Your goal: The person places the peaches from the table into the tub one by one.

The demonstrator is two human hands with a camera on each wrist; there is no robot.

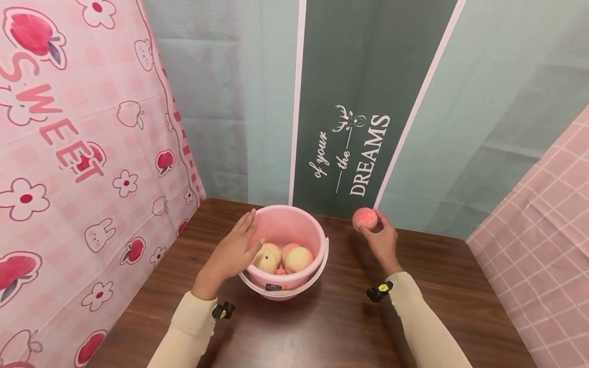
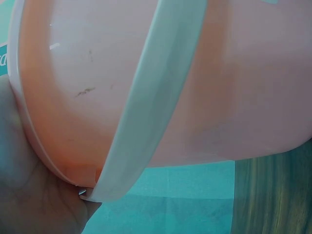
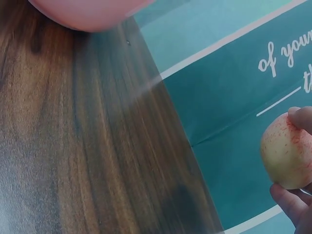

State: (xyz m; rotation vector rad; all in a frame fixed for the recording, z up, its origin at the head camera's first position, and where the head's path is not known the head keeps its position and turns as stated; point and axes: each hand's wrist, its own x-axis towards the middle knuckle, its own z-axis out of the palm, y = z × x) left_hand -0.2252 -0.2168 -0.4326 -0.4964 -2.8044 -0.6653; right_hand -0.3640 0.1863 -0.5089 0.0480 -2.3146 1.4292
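A pink bucket [image 1: 292, 225] stands on the table with several yellow and pink peaches [image 1: 298, 259] inside. My left hand [image 1: 235, 249] rests at its left rim, fingers mostly straight and the thumb reaching over the opening. In the left wrist view, the palm [image 2: 34, 180] lies against the rim beside the end of the pale handle [image 2: 146, 97]. To the right of the bucket, my right hand [image 1: 383, 241] holds a reddish peach [image 1: 365, 219] between thumb and fingers. The right wrist view shows this peach's [image 3: 285, 153] yellow side, with the fingers partly cut off.
The dark wooden table [image 1: 349, 327] ends at a back wall of grey-green cloth [image 1: 207, 102] with white lettering. A pink printed cloth [image 1: 115, 153] hangs on the left, and a pink checked one [image 1: 547, 220] on the right. The bucket's handle hangs down round its front.
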